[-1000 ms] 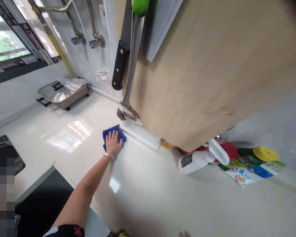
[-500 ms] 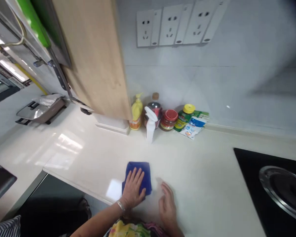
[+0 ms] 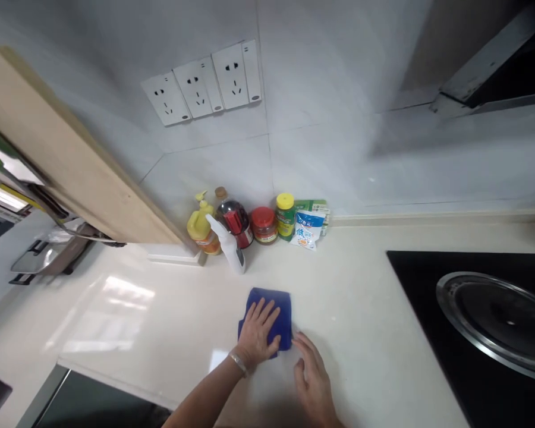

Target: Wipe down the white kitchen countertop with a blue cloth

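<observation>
Cream stone countertop (image 3: 160,321) along a pale tiled wall (image 3: 321,160), with a row of white double wall sockets (image 3: 200,86) high above and well beyond the fingers. Far off to the right of the fingers, a black induction hob (image 3: 417,297) with a steel ring (image 3: 485,321) set into it. Far off to the left, a wooden cutting board (image 3: 80,154) jutting in from the edge of the view, and a steel-topped electric pan (image 3: 49,255) on the counter below it.

Left hand (image 3: 256,336) flat on a blue cleaning cloth (image 3: 286,315), fingers spread apart and pressing down, not clamped on anything. Most of the cloth under the palm and fingers, with its far edge just past the fingertips and a strip showing beyond the thumb. Metal bangle (image 3: 238,363) around the left wrist. Right hand (image 3: 312,380) on the countertop just beside the cloth's lower right corner, fingers loosely apart and slightly curved, with contact between fingertips and cloth impossible to tell.

Beyond the fingertips, against the wall, a tight row: yellow pump bottle (image 3: 200,229), dark bottle with a red label (image 3: 234,219), red-lidded jar (image 3: 264,224), yellow-lidded jar (image 3: 285,215) and printed packet (image 3: 308,229). Nearest the fingers of that group, a white spray bottle (image 3: 226,249).
</observation>
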Demonstrator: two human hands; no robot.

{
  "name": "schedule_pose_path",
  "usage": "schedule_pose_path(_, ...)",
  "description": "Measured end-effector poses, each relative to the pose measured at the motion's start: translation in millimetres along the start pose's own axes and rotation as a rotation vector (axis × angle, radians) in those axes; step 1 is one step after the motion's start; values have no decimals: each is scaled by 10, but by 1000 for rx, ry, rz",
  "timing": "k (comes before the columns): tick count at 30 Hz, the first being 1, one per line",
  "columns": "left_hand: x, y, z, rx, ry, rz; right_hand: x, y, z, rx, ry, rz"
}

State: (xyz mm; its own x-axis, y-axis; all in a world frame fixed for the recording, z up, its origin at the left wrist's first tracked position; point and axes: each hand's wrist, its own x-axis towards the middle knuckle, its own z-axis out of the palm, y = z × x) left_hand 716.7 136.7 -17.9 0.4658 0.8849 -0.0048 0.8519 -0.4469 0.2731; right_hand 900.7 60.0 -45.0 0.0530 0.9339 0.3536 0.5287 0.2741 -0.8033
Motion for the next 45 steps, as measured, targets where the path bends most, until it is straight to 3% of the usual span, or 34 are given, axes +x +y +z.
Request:
schedule_pose_path(7,803,-341,-52,64,112,-141,693,144,182,-2,7,-69)
schedule_pose_path(13,1495,-538,-135,61,133,-195,1128,359,282,-22,57,-65)
schedule_pose_path(19,1765,-660,-180,41,132,-189,1439,325,331,11,7,-60)
schedule_pose_path(24,1578,-526,-163,51,96,-87,1699,147,323,29,52,-70)
schedule_pose_path(29,1088,23,45,38,32,29,1644,183,369,-32,34,-47)
schedule_pose_path(33,557,451,223,-14,-30,182,1080,344,278,-162,-25,-25)
schedule_pose_path(37,134,674,285,-175,-126,354,308,403,30,-226,-19,11)
schedule_pose_path(41,-71,771,148,-402,-263,458,-208,247,-133,-310,13,107)
schedule_pose_path(45,-269,627,-122,-533,-288,462,-291,-73,5,-488,-64,213)
